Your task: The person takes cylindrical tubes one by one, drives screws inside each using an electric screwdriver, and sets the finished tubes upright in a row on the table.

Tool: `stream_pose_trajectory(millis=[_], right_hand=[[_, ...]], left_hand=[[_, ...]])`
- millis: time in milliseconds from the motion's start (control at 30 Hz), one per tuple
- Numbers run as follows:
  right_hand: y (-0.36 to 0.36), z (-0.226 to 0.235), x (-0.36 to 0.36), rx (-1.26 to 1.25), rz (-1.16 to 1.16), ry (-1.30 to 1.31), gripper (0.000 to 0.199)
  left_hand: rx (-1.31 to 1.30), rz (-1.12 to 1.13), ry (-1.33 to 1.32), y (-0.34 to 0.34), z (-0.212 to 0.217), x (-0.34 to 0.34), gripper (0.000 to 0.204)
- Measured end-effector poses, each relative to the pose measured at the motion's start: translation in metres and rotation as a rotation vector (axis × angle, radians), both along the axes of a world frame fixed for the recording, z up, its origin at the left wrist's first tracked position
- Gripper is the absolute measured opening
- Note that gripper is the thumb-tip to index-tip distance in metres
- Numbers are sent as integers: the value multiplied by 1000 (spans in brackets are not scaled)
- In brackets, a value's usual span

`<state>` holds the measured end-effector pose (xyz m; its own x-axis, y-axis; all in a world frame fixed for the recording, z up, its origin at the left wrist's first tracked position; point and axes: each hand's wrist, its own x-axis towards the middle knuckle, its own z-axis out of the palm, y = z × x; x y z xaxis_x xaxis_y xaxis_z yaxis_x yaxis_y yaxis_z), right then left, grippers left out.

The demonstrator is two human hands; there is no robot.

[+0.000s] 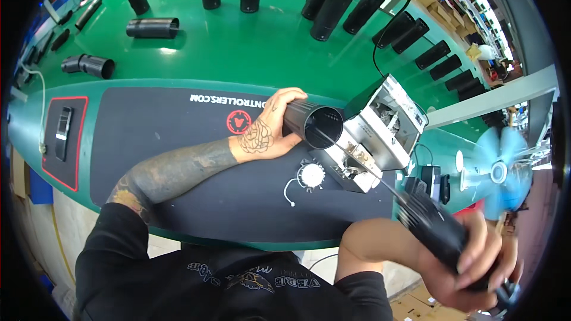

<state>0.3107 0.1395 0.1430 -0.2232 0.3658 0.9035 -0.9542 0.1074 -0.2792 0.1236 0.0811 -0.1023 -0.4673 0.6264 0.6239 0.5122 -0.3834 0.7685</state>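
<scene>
My left hand [266, 131] wraps round a black ribbed cylindrical housing [299, 120], which lies tilted with its open end toward the right. In my right hand [470, 264] is a black power screwdriver [437, 230], somewhat blurred by motion. Its long thin shaft reaches up and left, passing in front of a metal screw feeder [380, 131], and its far end meets the housing's open mouth. Whether the tip touches anything inside is hidden. A small round white part [311, 175] with a short white cable rests on the dark mat [196, 196] below the housing.
Several black cylindrical housings [332, 13] stand along the far side of the green table [238, 47]; a few lie at the left [152, 28]. A phone [63, 134] sits far left. At the right a blue fan [498, 171] spins beside a grey frame bar [493, 98].
</scene>
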Motion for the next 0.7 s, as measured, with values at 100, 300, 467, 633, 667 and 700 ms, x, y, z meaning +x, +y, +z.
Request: stream_pose_trajectory(millis=[100, 300, 467, 633, 667, 700], right_hand=[[3, 5, 11, 54, 18, -24, 30], [14, 2, 11, 347, -322, -398, 38], [32, 0, 8, 238, -285, -566, 48], [37, 12, 31, -139, 270, -499, 63], [36, 13, 33, -105, 265, -363, 54], [35, 15, 36, -74, 261, -227, 47]], left_hand=[[-4, 15, -5, 3, -5, -4, 68], [-58, -33, 26, 4, -4, -2, 69], [-83, -52, 56, 10, 1, 2, 69], [-31, -85, 10, 9, -2, -2, 67], [5, -113, -20, 10, -3, -3, 66], [41, -140, -49, 9, -3, -4, 66]])
